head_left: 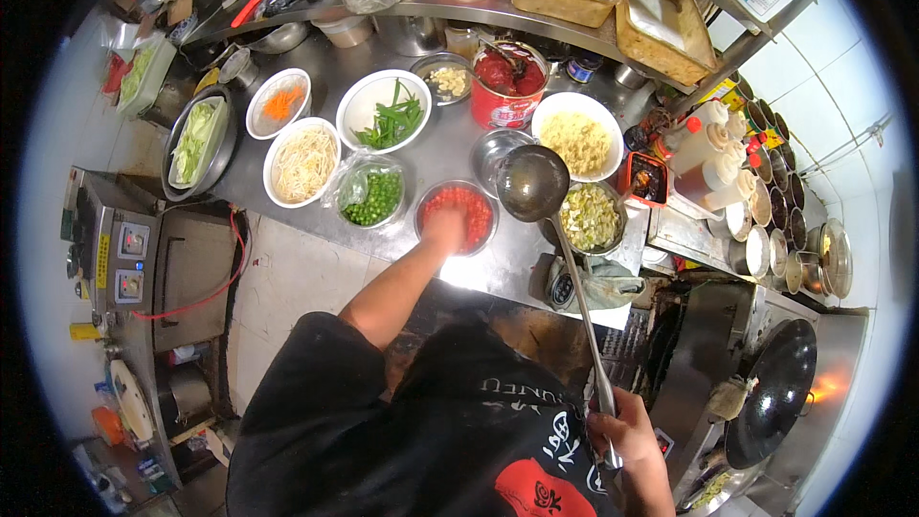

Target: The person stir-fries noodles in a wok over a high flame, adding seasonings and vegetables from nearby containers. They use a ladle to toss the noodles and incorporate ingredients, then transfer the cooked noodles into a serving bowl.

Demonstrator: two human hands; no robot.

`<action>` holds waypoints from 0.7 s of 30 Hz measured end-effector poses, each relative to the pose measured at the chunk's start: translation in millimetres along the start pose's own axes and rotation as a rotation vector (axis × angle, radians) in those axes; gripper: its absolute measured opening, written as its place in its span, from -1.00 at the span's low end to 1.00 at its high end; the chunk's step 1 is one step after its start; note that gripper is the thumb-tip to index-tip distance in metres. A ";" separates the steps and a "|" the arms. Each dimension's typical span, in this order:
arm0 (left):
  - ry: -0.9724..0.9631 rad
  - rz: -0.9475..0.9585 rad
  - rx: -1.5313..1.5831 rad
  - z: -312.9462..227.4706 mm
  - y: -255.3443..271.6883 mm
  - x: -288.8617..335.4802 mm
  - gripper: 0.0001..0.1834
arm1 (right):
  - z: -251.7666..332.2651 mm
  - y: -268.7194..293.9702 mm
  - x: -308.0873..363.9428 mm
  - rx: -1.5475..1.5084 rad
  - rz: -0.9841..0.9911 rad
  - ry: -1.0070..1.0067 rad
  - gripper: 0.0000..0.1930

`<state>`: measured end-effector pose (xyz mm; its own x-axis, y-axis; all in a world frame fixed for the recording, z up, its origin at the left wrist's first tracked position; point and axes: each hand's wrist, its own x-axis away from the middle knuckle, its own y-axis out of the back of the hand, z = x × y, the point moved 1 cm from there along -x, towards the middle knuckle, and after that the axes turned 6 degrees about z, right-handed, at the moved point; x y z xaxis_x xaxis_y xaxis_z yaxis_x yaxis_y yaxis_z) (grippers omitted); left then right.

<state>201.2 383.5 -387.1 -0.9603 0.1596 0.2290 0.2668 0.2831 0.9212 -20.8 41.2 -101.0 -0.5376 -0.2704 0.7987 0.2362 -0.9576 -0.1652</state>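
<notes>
My left hand (446, 225) reaches into a round metal bowl (494, 235) of small diced red pieces (456, 195). Its fingertips are down among the pieces, so their grip is hidden. At the lower right, my right hand (627, 429) is closed round the long metal handle of a ladle (533, 184). The ladle's dark bowl hangs over the counter, between an empty-looking metal bowl (490, 148) and a bowl of chopped pale-green vegetable (591, 217). A container of green peas (373, 196), partly wrapped in clear plastic, stands left of the red pieces.
Along the counter stand white bowls of bean sprouts (304, 161), orange shreds (280, 103), green strips (391, 120) and yellow crumbly food (576, 142). An open red can (509, 96) holds red sauce. Squeeze bottles (708, 163) crowd the right. A black wok (777, 393) sits near a flame (828, 387).
</notes>
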 end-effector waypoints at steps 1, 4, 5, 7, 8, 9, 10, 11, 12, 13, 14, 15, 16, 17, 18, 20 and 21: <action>0.031 -0.026 0.152 2.6 4.2 -2.6 -0.78 | -1.9 -4.0 0.2 -0.027 -0.005 -0.006 -0.79; 0.171 -0.210 0.468 -1.9 25.4 -0.5 -0.85 | -11.7 -15.5 -1.8 0.032 0.001 0.005 -0.83; 0.255 -0.119 0.622 -4.8 37.0 -2.2 -0.91 | -15.9 -18.6 -4.3 0.033 0.012 0.034 -0.86; 0.186 -0.096 0.886 -23.3 60.9 -2.2 -0.93 | -26.0 -23.3 -9.9 0.079 0.031 0.054 -0.89; 0.193 -0.049 1.050 -34.0 72.0 -0.8 -0.94 | -32.5 -27.1 -14.4 0.063 0.048 0.056 -0.88; 0.127 -0.004 1.028 -44.9 84.2 -0.7 -0.89 | -38.2 -28.4 -16.3 0.006 0.104 0.100 -0.88; 0.111 0.075 1.047 -55.5 92.9 0.8 -0.86 | -44.9 -30.3 -19.2 -0.011 0.134 0.076 -0.88; 0.094 0.146 1.063 -65.2 99.5 1.7 -0.83 | -51.0 -32.2 -20.6 -0.143 0.186 0.110 -0.88; 0.033 0.203 1.102 -72.0 104.6 3.1 -0.80 | -57.5 -34.1 -22.1 -0.253 0.223 0.109 -0.88; 0.007 0.123 0.920 -74.8 109.7 3.1 -0.77 | -64.0 -36.3 -22.6 -0.360 0.260 0.105 -0.88; 0.018 0.004 0.783 -74.3 112.1 4.4 -0.78 | -70.2 -38.0 -22.4 -0.342 0.258 0.113 -0.88; 0.005 -0.114 0.656 -71.8 112.6 5.0 -0.79 | -76.3 -40.4 -21.8 -0.326 0.253 0.119 -0.88; -0.030 -0.262 0.541 -67.1 111.6 5.7 -0.79 | -81.7 -42.0 -20.1 -0.309 0.246 0.127 -0.88; -0.127 -0.400 0.437 -60.9 108.3 7.9 -0.78 | -86.5 -43.9 -18.1 -0.320 0.268 0.149 -0.87; -0.051 -0.313 0.396 -53.4 100.5 8.5 -0.76 | -91.2 -45.5 -14.6 -0.309 0.252 0.153 -0.87; 0.109 -0.154 0.322 -39.7 81.1 8.5 -0.72 | -97.7 -48.6 -6.5 -0.285 0.210 0.164 -0.86; 0.020 -0.101 0.288 -34.9 69.8 10.6 -0.66 | -99.9 -50.9 -1.3 -0.307 0.198 0.164 -0.86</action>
<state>206.8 371.9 -309.3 -0.9837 0.0993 0.1496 0.1795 0.5533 0.8134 -113.0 80.3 -151.4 -0.6338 -0.4414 0.6352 0.1086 -0.8639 -0.4919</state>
